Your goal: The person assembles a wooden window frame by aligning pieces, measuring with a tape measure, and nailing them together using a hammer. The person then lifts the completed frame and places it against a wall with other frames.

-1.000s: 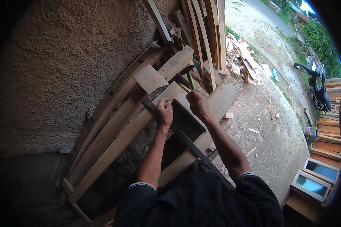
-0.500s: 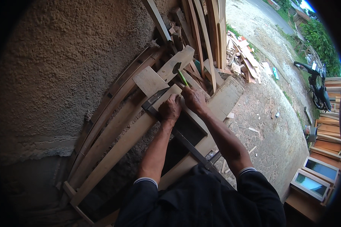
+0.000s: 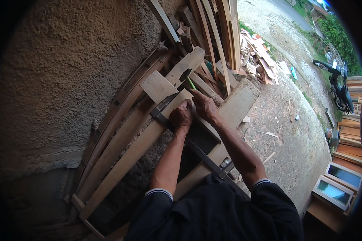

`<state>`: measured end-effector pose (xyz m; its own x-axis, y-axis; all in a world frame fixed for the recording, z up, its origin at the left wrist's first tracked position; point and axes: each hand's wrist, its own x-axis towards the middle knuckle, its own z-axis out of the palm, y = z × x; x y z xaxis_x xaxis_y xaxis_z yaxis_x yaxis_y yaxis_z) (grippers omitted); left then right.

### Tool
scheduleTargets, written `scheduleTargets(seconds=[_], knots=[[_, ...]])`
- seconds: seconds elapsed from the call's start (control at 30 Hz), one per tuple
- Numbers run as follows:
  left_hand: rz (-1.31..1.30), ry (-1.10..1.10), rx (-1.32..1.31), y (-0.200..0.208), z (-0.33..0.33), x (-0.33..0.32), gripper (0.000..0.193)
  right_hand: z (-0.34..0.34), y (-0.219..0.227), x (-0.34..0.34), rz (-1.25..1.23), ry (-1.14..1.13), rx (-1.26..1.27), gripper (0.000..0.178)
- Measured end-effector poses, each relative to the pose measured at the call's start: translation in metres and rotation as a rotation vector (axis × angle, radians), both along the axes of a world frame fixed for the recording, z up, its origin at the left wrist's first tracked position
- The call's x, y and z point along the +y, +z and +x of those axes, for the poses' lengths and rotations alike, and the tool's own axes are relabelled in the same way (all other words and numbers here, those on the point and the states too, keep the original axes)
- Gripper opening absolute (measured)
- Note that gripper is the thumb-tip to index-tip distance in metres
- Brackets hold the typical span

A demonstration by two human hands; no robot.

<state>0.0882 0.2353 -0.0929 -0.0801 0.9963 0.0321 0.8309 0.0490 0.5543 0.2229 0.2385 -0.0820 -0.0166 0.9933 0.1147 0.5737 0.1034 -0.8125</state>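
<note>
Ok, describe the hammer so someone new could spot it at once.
From the rough wall filling the left of the view, go right to the wooden frame. Near the frame's upper end, the right hand grips the hammer. Its bright green handle and dark head set it apart from the pale timber beside it.

The hammer [image 3: 191, 82] is bright green along the handle and near-black at the head; the wooden frame [image 3: 128, 160] is pale tan, the bar clamp [image 3: 207, 159] dark grey. The black shirt [image 3: 229, 213] has white-striped sleeve cuffs [image 3: 262, 182]. The wall [image 3: 80, 68] is mottled brown and grey, the motorcycle [image 3: 340, 91] black.
</note>
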Motion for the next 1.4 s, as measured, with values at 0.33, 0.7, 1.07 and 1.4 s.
scheduleTargets(seconds=[0.33,0.7,1.07,1.4], knots=[[0.126,0.006,-0.025,-0.008,0.001,-0.001,0.025,0.023,0.022,-0.103,-0.036,0.005,-0.169,0.063],[0.136,-0.004,0.015,-0.002,0.002,-0.002,0.026,0.019,0.047,-0.096,-0.145,0.054,-0.340,0.063],[0.044,-0.032,0.049,-0.002,-0.037,0.012,0.024,0.019,0.061,-0.093,-0.170,0.086,-0.384,0.063],[0.101,-0.035,0.056,-0.008,-0.035,0.015,0.022,0.021,0.056,-0.092,-0.223,0.103,-0.330,0.061]])
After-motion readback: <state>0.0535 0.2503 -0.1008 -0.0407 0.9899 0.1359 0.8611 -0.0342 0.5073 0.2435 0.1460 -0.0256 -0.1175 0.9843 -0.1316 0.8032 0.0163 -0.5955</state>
